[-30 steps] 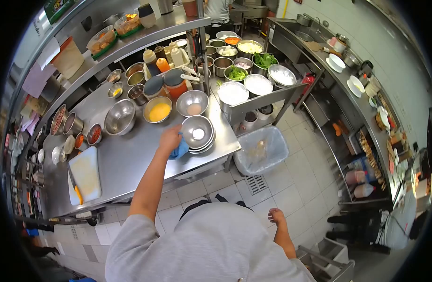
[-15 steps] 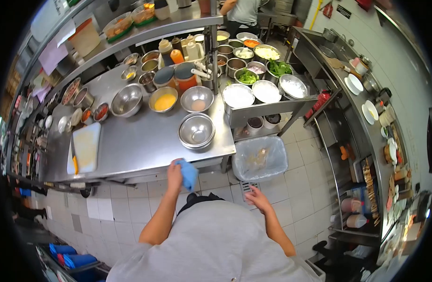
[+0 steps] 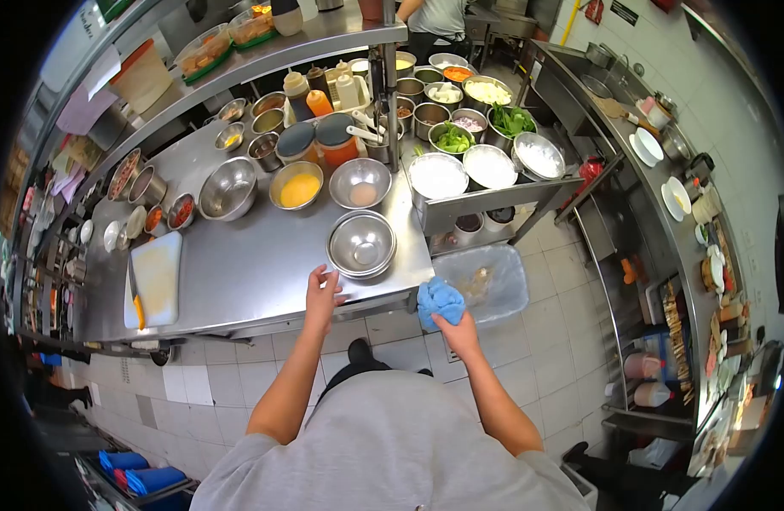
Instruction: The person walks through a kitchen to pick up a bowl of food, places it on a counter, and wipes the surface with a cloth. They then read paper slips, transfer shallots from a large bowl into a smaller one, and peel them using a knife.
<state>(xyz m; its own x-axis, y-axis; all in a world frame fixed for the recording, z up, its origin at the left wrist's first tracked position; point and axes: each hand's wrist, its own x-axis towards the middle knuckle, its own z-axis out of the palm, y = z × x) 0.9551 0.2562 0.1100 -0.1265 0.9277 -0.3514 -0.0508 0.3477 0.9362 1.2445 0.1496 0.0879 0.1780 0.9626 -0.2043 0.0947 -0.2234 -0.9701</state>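
Note:
A crumpled blue cloth (image 3: pixel 441 301) is gripped in my right hand (image 3: pixel 457 330), held beside the table's front right corner and over the near edge of the lined bin. My left hand (image 3: pixel 324 298) is raised at the front edge of the steel table (image 3: pixel 247 272), its fingers apart and holding nothing. Just beyond those fingers sit nested steel bowls (image 3: pixel 361 244). Behind them stand a steel bowl with a little pale liquid (image 3: pixel 360 184) and a bowl of yellow liquid (image 3: pixel 296 186).
A white cutting board (image 3: pixel 158 277) with an orange-handled knife (image 3: pixel 136 298) lies at left. The lined waste bin (image 3: pixel 507 285) stands on the floor at the table's right. Behind it is a stand of ingredient tubs (image 3: pixel 439 176). Another person (image 3: pixel 439 21) stands at the back.
The blue cloth has passed from my left hand to my right. My right hand has moved up towards the table corner, while the left has opened near the nested bowls.

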